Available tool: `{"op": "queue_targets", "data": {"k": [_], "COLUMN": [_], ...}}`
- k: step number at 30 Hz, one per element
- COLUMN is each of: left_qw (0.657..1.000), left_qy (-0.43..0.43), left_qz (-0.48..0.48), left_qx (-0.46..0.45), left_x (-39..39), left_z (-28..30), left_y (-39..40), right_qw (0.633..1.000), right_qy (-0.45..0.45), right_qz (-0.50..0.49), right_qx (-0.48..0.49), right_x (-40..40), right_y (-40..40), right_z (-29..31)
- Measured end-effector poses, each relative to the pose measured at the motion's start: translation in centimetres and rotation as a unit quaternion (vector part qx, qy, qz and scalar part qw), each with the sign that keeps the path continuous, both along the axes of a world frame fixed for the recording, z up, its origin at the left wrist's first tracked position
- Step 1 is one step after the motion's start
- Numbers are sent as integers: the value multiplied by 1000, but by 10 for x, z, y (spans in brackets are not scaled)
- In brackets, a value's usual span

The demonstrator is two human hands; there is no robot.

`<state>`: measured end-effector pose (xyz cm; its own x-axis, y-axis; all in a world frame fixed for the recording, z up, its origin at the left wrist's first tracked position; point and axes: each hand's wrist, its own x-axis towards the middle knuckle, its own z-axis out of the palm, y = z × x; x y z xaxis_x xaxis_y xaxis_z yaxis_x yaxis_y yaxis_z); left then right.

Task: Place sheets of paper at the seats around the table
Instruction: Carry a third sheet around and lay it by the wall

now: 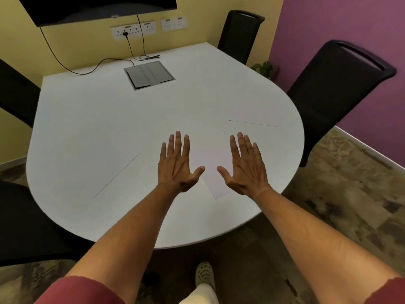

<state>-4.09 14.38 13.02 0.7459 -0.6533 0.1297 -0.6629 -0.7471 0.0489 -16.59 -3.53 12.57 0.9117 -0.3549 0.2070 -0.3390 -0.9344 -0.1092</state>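
Note:
My left hand (176, 163) and my right hand (244, 164) hover side by side over the near part of the white table (105, 119), palms down, fingers spread, holding nothing. Between them lies a white sheet of paper (211, 172), its near corner pointing toward the table edge. A second sheet (257, 116) lies at the right in front of a black chair (333, 93); only its near edge stands out. A thin dark line at the left marks the edge of a third sheet (122, 148), hard to tell from the tabletop.
Black chairs stand around the table: one at the far right corner (240, 34), two at the left (17, 95) (24, 224). A grey cable hatch (149, 75) sits in the table's far part, with cables (92, 66) running to wall sockets under a screen (98, 9).

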Motion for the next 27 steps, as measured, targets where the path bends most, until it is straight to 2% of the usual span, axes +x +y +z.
{"op": "queue_targets", "data": {"k": [14, 27], "left_qw": [995, 976], "left_qy": [59, 117], "left_qz": [83, 179], "left_qx": [-17, 38], "left_x": [32, 36], "left_z": [-66, -105], "left_y": [-106, -133], "right_qw": [997, 988], "right_qy": [64, 109], "right_qz": [40, 109], "right_qx": [-8, 17], "right_x": [51, 102], "right_y": [-117, -178], "right_z": [-41, -75]}}
